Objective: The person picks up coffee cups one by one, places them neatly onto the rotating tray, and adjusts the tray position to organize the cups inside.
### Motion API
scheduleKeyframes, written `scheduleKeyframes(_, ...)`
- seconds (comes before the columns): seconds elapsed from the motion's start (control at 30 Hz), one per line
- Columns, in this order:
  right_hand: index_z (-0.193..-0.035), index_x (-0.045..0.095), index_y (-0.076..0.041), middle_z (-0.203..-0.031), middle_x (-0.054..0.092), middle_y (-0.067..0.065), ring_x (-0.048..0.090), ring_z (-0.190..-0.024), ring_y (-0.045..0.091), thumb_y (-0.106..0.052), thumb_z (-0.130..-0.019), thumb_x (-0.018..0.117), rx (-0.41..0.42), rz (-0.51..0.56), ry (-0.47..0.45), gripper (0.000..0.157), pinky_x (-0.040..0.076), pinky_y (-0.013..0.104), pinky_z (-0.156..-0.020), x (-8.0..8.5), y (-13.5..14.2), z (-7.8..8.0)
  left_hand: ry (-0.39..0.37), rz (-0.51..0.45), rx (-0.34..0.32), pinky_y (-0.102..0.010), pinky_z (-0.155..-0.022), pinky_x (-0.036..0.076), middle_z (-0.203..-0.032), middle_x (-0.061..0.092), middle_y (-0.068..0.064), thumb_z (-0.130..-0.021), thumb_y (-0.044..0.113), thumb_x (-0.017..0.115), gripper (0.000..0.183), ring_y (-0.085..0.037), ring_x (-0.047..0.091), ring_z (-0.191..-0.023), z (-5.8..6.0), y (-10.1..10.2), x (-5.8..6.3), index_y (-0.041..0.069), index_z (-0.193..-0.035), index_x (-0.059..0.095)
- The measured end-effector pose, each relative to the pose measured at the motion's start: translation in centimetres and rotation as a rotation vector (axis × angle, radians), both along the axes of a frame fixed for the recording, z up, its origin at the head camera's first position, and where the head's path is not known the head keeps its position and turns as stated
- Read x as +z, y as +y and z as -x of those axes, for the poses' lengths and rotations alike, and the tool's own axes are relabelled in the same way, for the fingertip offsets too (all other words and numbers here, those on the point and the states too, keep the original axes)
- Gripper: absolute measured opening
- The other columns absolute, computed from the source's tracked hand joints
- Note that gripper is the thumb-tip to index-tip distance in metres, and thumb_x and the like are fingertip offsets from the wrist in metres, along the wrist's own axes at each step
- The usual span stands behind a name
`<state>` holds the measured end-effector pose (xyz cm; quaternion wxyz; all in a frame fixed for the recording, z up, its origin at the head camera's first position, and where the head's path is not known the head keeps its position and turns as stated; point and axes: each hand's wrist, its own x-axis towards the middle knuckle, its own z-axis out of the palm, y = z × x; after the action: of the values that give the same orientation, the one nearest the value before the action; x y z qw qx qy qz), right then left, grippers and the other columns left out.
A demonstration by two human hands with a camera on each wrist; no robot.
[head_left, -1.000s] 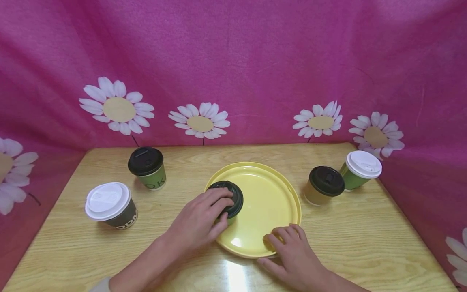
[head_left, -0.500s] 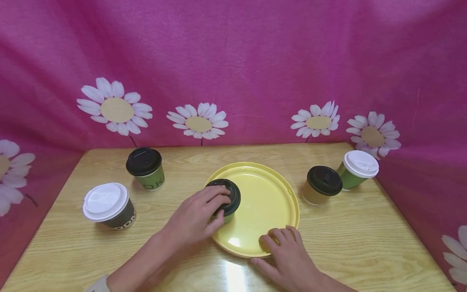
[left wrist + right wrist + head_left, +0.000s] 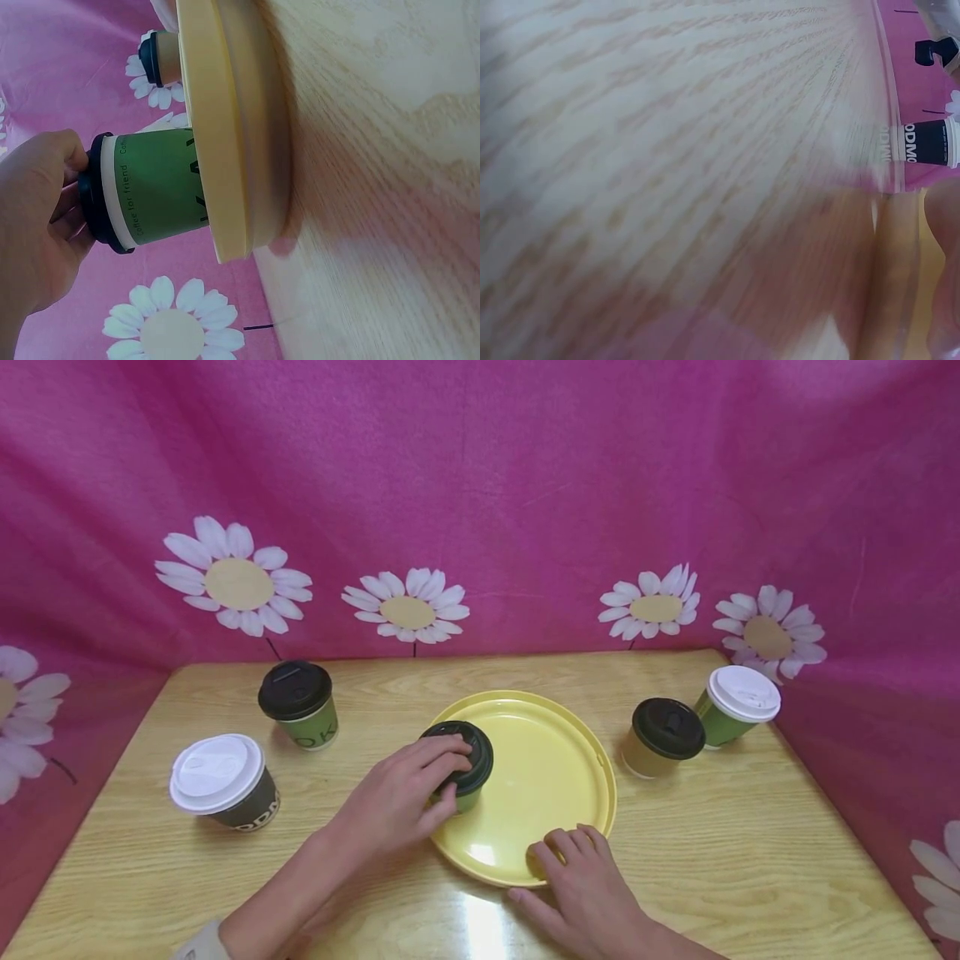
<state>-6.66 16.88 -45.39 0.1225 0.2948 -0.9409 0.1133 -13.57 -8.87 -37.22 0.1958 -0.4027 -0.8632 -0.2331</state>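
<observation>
My left hand grips the black lid of a green paper coffee cup from above. That cup is upright inside the left part of a round yellow tray, and the tray's wall hides its base in the left wrist view. The left hand has its fingers curled around the lid's edge. At the tray's near right rim, my right hand holds on, fingers bent over the inside and thumb outside. Only a sliver of the right hand appears in the right wrist view.
On the left stand a black cup with a white lid and a green cup with a black lid. To the right are a brown cup with a black lid and a green cup with a white lid. A pink flowered cloth surrounds the wooden table.
The left hand and the gripped cup have shifted slightly toward the back of the tray. My right hand has slid a little left along the rim. The other cups stay put.
</observation>
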Motion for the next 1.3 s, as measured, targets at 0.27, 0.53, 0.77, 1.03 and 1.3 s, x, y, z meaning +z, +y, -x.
scheduleKeyframes(0.27, -0.085, 0.053, -0.020, -0.086, 0.046, -0.005, 0.045, -0.082, 0.018, -0.058, -0.084, 0.051, 0.018, 0.013, 0.029, 0.038, 0.033, 0.041, -0.088, 0.0, 0.0, -0.1, -0.014, -0.002, 0.011, -0.028, -0.100, 0.035, -0.116, 0.056, -0.002, -0.080, 0.010, 0.053, 0.023, -0.016, 0.046, -0.119, -0.1, 0.0, 0.0, 0.008, -0.100, 0.063)
scheduleKeyframes(0.53, -0.092, 0.056, -0.017, -0.089, 0.050, -0.002, 0.047, -0.086, 0.022, -0.058, -0.082, 0.054, 0.043, -0.012, 0.065, 0.042, 0.031, 0.051, -0.094, 0.5, 0.2, -0.3, -0.012, -0.001, 0.009, -0.028, -0.100, 0.036, -0.116, 0.056, -0.002, -0.080, 0.010, 0.053, 0.022, -0.016, 0.046, -0.118, -0.2, 0.1, 0.1, 0.009, -0.099, 0.063)
scheduleKeyframes(0.77, -0.098, 0.060, -0.019, -0.097, 0.051, -0.002, 0.048, -0.095, 0.020, -0.061, -0.079, 0.055, 0.121, -0.023, 0.061, 0.047, 0.030, 0.051, -0.097, 1.4, 1.8, 0.8, -0.011, -0.005, 0.013, -0.028, -0.100, 0.036, -0.116, 0.056, -0.001, -0.079, 0.010, 0.053, 0.021, -0.016, 0.047, -0.118, -0.2, 0.2, 0.1, 0.010, -0.098, 0.063)
scheduleKeyframes(1.03, -0.113, 0.057, -0.024, -0.110, 0.050, -0.007, 0.041, -0.109, 0.015, -0.058, -0.082, 0.054, 0.264, -0.123, -0.003, 0.047, 0.020, 0.047, -0.105, 2.3, 5.4, 3.1, -0.003, -0.018, 0.004, -0.028, -0.100, 0.036, -0.115, 0.057, -0.002, -0.079, 0.009, 0.053, 0.021, -0.016, 0.047, -0.117, -0.2, 0.1, 0.0, 0.009, -0.098, 0.063)
scheduleKeyframes(1.3, -0.117, 0.057, -0.018, -0.113, 0.051, -0.002, 0.042, -0.109, 0.018, -0.055, -0.077, 0.062, 0.409, -0.092, 0.039, 0.055, 0.024, 0.047, -0.103, 1.8, 7.6, 5.2, -0.011, -0.010, 0.017, -0.027, -0.100, 0.036, -0.116, 0.056, -0.001, -0.079, 0.010, 0.053, 0.021, -0.015, 0.046, -0.118, 0.0, 0.0, 0.0, 0.010, -0.098, 0.063)
